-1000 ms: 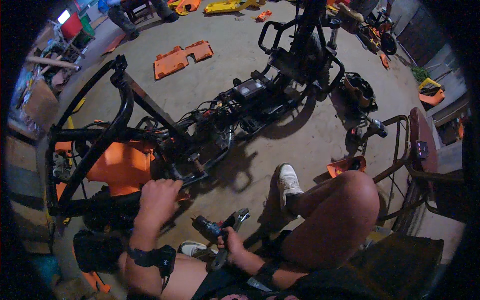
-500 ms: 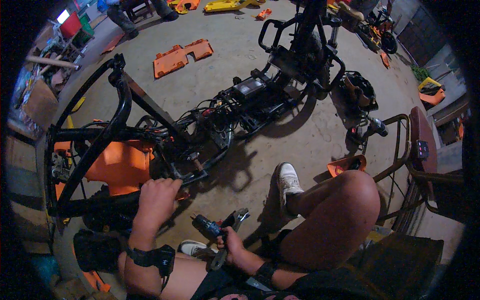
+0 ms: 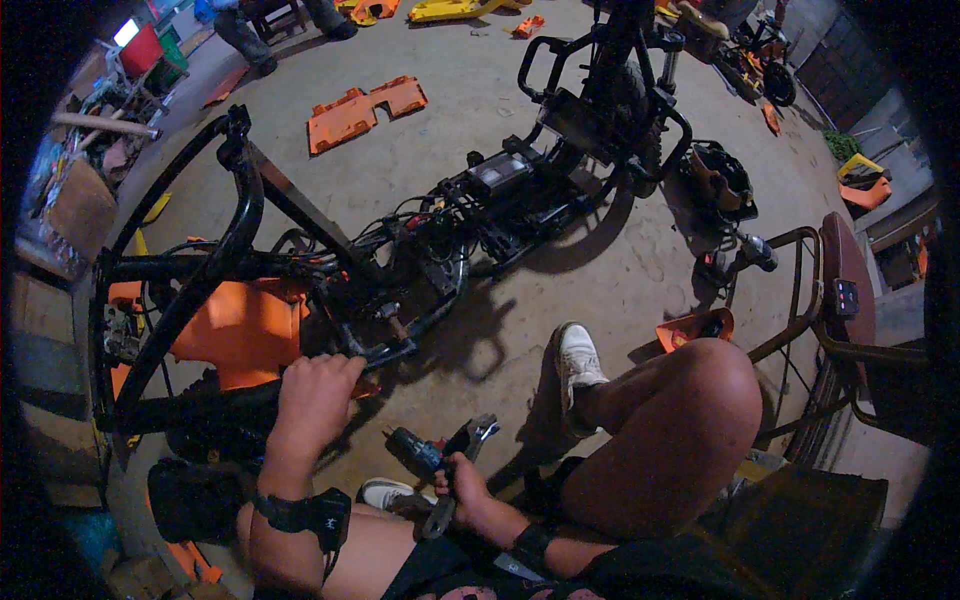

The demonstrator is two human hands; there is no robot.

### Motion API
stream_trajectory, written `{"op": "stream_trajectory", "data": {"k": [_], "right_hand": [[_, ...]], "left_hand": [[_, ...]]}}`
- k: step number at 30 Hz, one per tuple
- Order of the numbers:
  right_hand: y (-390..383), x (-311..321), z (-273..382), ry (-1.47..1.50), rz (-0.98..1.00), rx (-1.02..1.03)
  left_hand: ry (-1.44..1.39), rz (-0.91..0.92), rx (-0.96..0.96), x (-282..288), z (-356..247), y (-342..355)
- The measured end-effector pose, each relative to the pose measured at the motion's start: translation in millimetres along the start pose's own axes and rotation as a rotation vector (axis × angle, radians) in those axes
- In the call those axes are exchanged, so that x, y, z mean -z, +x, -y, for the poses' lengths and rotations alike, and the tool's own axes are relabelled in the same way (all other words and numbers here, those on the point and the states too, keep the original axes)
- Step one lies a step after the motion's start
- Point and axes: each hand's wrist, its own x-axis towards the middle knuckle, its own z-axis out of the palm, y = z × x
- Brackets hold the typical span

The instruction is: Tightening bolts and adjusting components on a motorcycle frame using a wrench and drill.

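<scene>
**A:** ok so what's that drill [image 3: 418, 450] doing way down there?

**B:** It's in the right hand [image 3: 464, 485], just above the floor between the legs, fingers wrapped round the grip. Bit end points off to the upper left, toward the frame. My guess is it's kept low so the arm can rest by the thigh.

**A:** and the wrench-looking thing [image 3: 480, 432]?

**B:** Runs right alongside the same hand. Can't tell if it's pinched in with the drill or propped behind it.

**A:** Left hand [image 3: 318, 395]?

**B:** Up at the lower tube of the stripped black frame [image 3: 315, 228], knuckles up, fingers bent. Tips are hidden, so gripping or just resting, no clue. Could be for steadying, tbh.

**A:** Orange panel [image 3: 240, 330] behind it?

**B:** Sits inside the rear tubes, looks like bodywork. Another flat panel [image 3: 345, 122] lies on the floor past the frame, probably set there to be out of the way.

**A:** Spare drill [image 3: 755, 253] too?

**B:** Yep, on the floor off to the right, near the chair [image 3: 848, 255]. Handy-ish spot, I'd say.
</scene>
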Motion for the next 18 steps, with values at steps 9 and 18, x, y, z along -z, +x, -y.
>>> {"op": "stream_trajectory", "data": {"k": [9, 18], "right_hand": [[-2.2, 2.5, 0.2, -0.027, 0.019, -0.066], [-4.0, 4.0, -4.2, -0.098, -0.029, -0.045]], "left_hand": [[-0.010, 0.039, 0.008, 4.8, -1.2, -0.1], [-0.016, 0.049, 0.009, 3.5, -2.2, -2.6]]}}
